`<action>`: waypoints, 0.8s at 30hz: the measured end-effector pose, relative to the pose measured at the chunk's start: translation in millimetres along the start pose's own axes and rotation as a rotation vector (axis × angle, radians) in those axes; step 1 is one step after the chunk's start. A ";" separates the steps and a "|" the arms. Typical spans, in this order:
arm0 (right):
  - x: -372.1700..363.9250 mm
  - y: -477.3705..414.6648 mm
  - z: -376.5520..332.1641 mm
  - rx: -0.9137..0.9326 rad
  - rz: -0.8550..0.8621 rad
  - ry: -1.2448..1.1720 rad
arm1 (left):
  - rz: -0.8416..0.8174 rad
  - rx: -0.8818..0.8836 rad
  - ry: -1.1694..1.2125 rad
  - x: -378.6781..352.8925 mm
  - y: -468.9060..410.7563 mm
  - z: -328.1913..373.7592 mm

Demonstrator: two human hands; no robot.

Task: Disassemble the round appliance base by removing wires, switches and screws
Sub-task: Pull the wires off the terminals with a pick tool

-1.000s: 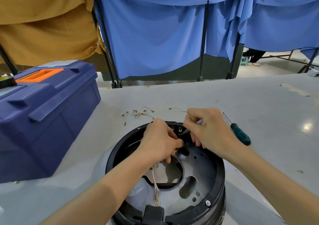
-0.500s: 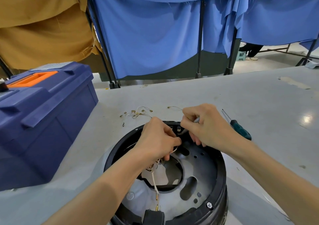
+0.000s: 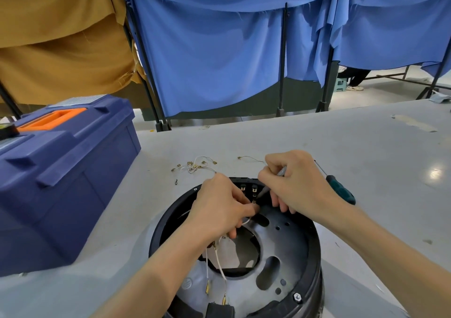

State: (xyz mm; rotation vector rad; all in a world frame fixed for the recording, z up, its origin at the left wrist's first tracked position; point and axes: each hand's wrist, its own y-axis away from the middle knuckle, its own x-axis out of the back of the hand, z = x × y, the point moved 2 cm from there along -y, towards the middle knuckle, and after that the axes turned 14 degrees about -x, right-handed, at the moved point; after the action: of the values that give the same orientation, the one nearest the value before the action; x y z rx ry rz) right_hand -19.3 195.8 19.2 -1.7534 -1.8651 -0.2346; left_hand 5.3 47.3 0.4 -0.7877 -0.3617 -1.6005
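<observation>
Black plastic rings the round appliance base (image 3: 315, 251), which sits on the grey table (image 3: 353, 144) right in front of the person, its open side up and a grey metal plate with holes showing inside. The left hand (image 3: 219, 210) reaches in over the near-left part of the rim, its fingers curled and pinching a white wire (image 3: 246, 220) close to the brass terminals (image 3: 253, 190) at the far edge of the base. Two more white wires (image 3: 220, 267) hang down from under this hand and end in brass tips over the plate. The right hand (image 3: 299, 183) is curled round a thin grey tool (image 3: 264, 190), whose tip points down and left at those same terminals. A hex screw (image 3: 297, 296) sits in the rim at the near right. Behind the base, a small tangle of loose wires (image 3: 195, 167) lies on the table. A screwdriver (image 3: 340, 192) with a green handle lies just to the right of the right hand. A blue toolbox (image 3: 61, 183) with an orange handle stands at the left, and blue cloth (image 3: 219, 49) and brown cloth (image 3: 61, 37) hang beyond the table.
</observation>
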 end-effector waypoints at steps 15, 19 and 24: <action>6.3 -11.5 -14.5 -0.108 -0.133 -0.150 | 0.081 0.063 -0.033 23.9 -1.5 -17.2; -11.3 -10.1 -13.5 -0.066 -0.098 -0.069 | 0.073 0.045 0.020 20.6 0.8 -18.9; -14.0 -7.4 -7.5 -0.044 -0.035 -0.024 | 0.061 0.053 0.084 17.8 1.8 -22.0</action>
State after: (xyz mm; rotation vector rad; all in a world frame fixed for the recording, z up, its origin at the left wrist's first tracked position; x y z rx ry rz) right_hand -24.6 179.1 20.0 -1.7609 -1.9225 -0.2716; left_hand 0.6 19.6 -3.8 -0.6826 -0.3152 -1.5556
